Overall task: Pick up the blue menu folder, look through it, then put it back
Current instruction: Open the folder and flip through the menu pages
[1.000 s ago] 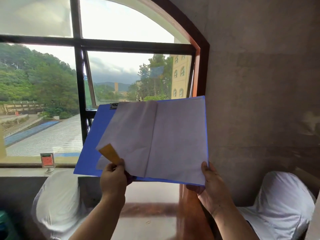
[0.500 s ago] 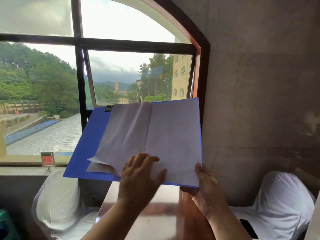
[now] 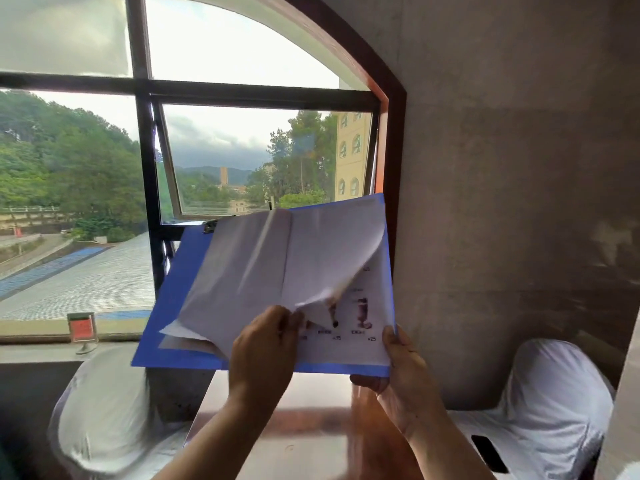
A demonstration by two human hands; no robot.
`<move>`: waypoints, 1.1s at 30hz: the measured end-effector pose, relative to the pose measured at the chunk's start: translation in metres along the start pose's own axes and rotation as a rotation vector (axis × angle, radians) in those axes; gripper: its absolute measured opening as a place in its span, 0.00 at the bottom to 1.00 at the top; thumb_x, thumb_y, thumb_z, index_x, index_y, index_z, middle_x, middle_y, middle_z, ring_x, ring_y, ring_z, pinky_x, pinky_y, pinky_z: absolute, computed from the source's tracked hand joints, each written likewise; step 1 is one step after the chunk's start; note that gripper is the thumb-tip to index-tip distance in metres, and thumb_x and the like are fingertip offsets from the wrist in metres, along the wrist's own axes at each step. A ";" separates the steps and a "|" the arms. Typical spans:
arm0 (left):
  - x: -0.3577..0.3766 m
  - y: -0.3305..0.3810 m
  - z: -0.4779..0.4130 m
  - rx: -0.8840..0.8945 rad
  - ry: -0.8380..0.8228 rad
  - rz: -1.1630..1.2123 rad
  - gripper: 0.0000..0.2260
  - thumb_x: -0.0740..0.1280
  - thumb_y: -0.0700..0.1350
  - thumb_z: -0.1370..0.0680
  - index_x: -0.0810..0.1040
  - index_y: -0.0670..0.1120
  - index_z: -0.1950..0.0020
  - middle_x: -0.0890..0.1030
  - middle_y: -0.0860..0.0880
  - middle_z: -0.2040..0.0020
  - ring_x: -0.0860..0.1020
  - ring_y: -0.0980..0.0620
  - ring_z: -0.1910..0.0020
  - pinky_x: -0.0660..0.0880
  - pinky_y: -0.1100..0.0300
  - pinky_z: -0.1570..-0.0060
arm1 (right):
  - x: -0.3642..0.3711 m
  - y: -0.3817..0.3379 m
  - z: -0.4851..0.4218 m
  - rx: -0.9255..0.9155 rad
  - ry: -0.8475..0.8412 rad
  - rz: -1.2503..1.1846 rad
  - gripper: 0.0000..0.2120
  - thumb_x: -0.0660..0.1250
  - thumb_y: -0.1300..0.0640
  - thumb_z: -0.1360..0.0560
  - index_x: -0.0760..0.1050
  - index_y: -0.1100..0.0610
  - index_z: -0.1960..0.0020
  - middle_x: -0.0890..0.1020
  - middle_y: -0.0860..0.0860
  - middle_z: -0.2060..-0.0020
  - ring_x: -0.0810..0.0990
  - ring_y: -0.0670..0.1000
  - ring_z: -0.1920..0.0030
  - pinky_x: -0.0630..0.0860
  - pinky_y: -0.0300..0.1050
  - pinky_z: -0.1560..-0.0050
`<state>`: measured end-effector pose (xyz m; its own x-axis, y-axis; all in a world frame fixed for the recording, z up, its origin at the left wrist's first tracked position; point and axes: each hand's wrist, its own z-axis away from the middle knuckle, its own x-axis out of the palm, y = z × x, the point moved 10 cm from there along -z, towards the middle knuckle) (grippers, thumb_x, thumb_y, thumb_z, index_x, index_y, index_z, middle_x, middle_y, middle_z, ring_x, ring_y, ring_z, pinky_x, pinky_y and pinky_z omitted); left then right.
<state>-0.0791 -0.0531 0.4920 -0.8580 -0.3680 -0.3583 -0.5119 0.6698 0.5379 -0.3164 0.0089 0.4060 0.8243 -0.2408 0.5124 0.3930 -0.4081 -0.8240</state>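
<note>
arched window (image 3: 214, 98), daylight | grey wall (image 3: 502, 168) | white-covered chairs (image 3: 554, 403) | glossy table (image 3: 311, 427)

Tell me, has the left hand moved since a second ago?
Yes. The left hand has shifted right, away from the window frame, from the folder's left pages to a right-hand page, which it lifts.

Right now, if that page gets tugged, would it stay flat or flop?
Probably flop: the page already curls where the left hand pinches its corner. It looks thin and light, so a hard tug might tear it. The folder stays flat in the right hand, so it seems stiffer.
</note>
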 end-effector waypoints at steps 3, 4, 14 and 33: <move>-0.009 -0.061 0.003 -0.392 0.103 0.411 0.17 0.64 0.60 0.19 0.80 0.49 0.56 0.85 0.49 0.62 0.84 0.39 0.60 0.80 0.45 0.62 | -0.011 -0.009 -0.003 -0.010 0.004 -0.021 0.22 0.64 0.47 0.22 0.78 0.58 0.32 0.86 0.67 0.46 0.88 0.64 0.57 0.87 0.57 0.69; -0.006 -0.081 0.007 -0.539 0.128 0.572 0.17 0.64 0.59 0.18 0.82 0.48 0.53 0.86 0.44 0.58 0.85 0.37 0.55 0.83 0.39 0.57 | -0.014 -0.011 -0.003 -0.016 0.004 -0.025 0.19 0.63 0.48 0.20 0.80 0.56 0.35 0.86 0.67 0.46 0.89 0.65 0.56 0.87 0.57 0.68; 0.005 -0.124 0.025 -0.731 0.012 0.656 0.09 0.74 0.52 0.21 0.81 0.47 0.48 0.89 0.47 0.58 0.85 0.44 0.62 0.79 0.53 0.67 | -0.014 -0.022 -0.007 -0.040 0.023 -0.050 0.15 0.66 0.47 0.22 0.87 0.50 0.41 0.87 0.65 0.45 0.88 0.67 0.48 0.87 0.65 0.58; -0.031 -0.087 0.027 -0.395 0.137 0.452 0.12 0.55 0.65 0.17 0.75 0.62 0.46 0.85 0.58 0.52 0.84 0.59 0.54 0.79 0.58 0.58 | -0.010 -0.010 -0.010 0.017 -0.010 -0.058 0.18 0.67 0.47 0.21 0.83 0.51 0.35 0.86 0.66 0.42 0.88 0.68 0.46 0.88 0.61 0.59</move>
<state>-0.0071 -0.0825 0.4355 -0.9780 -0.2006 0.0581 -0.0509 0.4987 0.8653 -0.3324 0.0062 0.4119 0.8042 -0.2081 0.5568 0.4469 -0.4058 -0.7972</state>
